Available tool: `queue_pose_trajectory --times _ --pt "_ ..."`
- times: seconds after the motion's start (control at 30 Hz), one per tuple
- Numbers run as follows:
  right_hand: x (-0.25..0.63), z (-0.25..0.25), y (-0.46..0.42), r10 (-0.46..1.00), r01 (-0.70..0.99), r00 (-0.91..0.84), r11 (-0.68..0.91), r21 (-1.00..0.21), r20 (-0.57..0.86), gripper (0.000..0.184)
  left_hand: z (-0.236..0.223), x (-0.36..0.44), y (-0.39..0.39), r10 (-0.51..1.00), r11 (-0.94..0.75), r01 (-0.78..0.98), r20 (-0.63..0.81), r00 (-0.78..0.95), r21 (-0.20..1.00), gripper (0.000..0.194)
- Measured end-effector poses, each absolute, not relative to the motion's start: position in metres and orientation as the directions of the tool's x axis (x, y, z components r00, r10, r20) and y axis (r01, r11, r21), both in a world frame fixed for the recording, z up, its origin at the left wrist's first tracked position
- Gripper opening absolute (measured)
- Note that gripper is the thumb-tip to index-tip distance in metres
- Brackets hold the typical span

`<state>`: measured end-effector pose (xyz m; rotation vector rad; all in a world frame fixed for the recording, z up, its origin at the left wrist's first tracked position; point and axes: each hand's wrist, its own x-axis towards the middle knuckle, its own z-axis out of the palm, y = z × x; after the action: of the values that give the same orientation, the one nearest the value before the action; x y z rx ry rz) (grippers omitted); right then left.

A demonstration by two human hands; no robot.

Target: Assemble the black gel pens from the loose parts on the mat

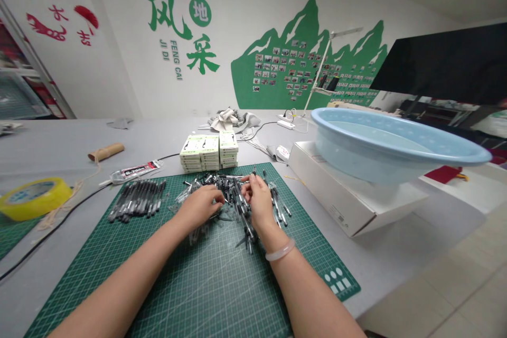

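A loose heap of black and clear pen parts [241,206] lies on the green cutting mat [198,285]. My left hand [201,205] is low over the left side of the heap, its fingers curled inward; what they hold, if anything, is hidden. Above the heap's right side, my right hand [259,200] pinches a thin pen part [254,169], whose small tip shows over the fingertips. To the left, a row of black-and-clear pens [138,199] lies side by side on the mat. Clear tubes [282,206] are scattered just right of my right hand.
Stacked small white-green boxes [200,150] stand behind the heap. A blue basin [364,156] rests on a white carton [344,195] at right. Yellow tape [59,196], a wooden handle [106,151] and a glue tube [137,170] lie left. Grey cloths [233,119] are at the back.
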<state>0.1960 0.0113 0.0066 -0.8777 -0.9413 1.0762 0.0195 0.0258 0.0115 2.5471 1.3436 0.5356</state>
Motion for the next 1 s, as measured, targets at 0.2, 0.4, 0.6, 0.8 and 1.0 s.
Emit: queue_pose_trajectory --times 0.2,0.4,0.6,0.8,1.0 --pt "0.195 0.005 0.013 0.968 -0.325 0.180 0.229 -0.918 0.177 0.034 0.003 0.053 0.030 0.910 -0.413 0.861 0.172 0.377 0.297 0.011" --pt "0.193 0.005 0.012 0.969 -0.330 0.170 0.229 -0.916 0.181 0.032 0.002 0.070 0.028 0.936 -0.348 0.910 0.137 0.324 0.224 0.012" --pt "0.193 0.005 0.012 0.970 -0.326 0.176 0.220 -0.920 0.169 0.033 0.004 0.075 0.027 0.962 -0.272 0.933 0.075 0.262 0.237 0.013" --pt "0.193 0.003 0.013 0.969 -0.280 0.165 0.226 -0.933 0.185 0.033 0.006 0.079 0.022 0.970 -0.242 0.935 0.040 0.240 0.258 0.013" --pt "0.190 0.005 0.009 0.971 -0.185 0.084 0.236 -0.954 0.224 0.036 0.016 0.050 0.026 0.971 -0.237 0.853 0.152 0.187 0.466 0.011"
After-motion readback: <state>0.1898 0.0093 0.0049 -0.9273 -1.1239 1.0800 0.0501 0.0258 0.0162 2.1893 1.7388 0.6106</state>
